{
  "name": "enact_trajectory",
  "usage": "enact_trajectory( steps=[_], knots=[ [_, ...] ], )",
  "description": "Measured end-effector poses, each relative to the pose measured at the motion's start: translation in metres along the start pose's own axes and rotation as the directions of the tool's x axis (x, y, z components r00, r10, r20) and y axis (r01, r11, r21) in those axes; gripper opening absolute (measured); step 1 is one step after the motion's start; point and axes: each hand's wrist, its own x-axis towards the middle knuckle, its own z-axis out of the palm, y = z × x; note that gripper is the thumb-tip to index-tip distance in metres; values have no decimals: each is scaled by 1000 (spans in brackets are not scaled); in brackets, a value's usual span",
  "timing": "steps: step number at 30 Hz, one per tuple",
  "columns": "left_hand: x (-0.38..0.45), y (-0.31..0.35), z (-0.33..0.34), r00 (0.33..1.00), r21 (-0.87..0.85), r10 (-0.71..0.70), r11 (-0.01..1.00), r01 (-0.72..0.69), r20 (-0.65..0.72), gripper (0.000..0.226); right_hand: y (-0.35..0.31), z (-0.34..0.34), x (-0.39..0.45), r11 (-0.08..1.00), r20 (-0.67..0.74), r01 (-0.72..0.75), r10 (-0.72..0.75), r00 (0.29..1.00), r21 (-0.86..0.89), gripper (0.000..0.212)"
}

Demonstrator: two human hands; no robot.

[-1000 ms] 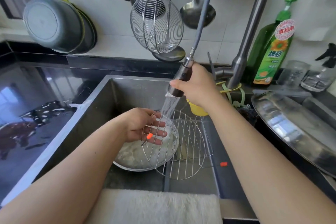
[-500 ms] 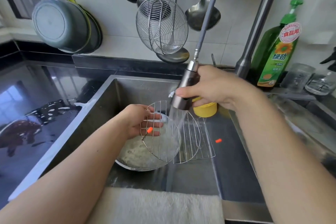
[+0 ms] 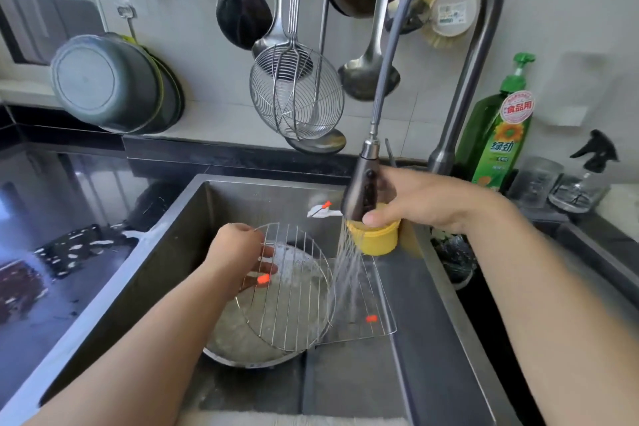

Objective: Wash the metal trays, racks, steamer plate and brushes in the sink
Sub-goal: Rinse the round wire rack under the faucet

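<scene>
Both hands are busy over the sink (image 3: 193,218): the left hand (image 3: 238,252) pinches the far-left rim of the round wire rack (image 3: 294,290), thumb on top and fingers spread beneath the wires, tilting it up, while the right hand (image 3: 418,201) wraps the pull-out spray head (image 3: 363,183), thumb across its lower end. Spray falls past the rack's right edge onto a square wire rack (image 3: 366,318) lying flat on the sink floor. Under the round rack sits a metal tray (image 3: 242,339) holding cloudy water. A yellow cup (image 3: 377,239) stands behind the stream, close to the back-right of the sink. With the grip so light and the wires wet, the rack could well slip and drop into the tray; angled further left, the spray could splash onto the glossy black counter (image 3: 69,218) left of the sink, already flecked with foam. Behind the sink, ladles and a wire skimmer (image 3: 297,93) hang on the tiled wall, with a green soap bottle (image 3: 498,135) beside the tap.
</scene>
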Motion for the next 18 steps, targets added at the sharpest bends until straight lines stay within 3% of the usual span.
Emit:
enact_trajectory(
  steps=[2, 4, 5, 6, 8, 9, 10, 11, 14, 18],
  knots=[
    [-1, 3, -2, 1000, -26, 4, 1000, -4, -7, 18, -5, -23, 18, 993, -39, -36, 32, 999, -109, 66],
    [-4, 7, -5, 1000, -12, 15, 1000, -16, -20, 19, -11, -40, 44, 889, -194, -103, 16, 981, -447, 55],
    [-7, 9, -7, 999, -6, 27, 1000, -27, -32, 19, -9, -43, 56, 736, -250, -154, -22, 968, -659, 43],
    [-10, 12, -10, 998, -7, 39, 999, -40, -43, 19, -5, -44, 64, 516, -267, -200, -57, 962, -833, 35],
    [-17, 19, -15, 997, -4, 50, 999, -51, -66, 20, 9, -43, 72, 60, -230, -227, -48, 972, -972, 39],
    [-21, 24, -16, 996, 6, 48, 999, -48, -70, 20, 15, -45, 75, -84, -217, -219, -32, 976, -972, 40],
    [-25, 28, -18, 997, 15, 39, 999, -38, -70, 19, 16, -48, 72, -129, -230, -228, 1, 973, -965, 38],
    [-30, 34, -19, 997, 25, 27, 999, -26, -68, 18, 14, -51, 69, -104, -253, -251, 15, 967, -963, 37],
    [-43, 49, -26, 999, 105, 17, 994, -11, -52, 11, 6, -57, 52, 173, -291, -287, -1, 957, -942, 38],
    [-71, 60, -33, 1000, 33, -22, 999, 22, -5, 12, -12, -51, 9, 508, -335, -252, -78, 939, -824, 39]
  ],
)
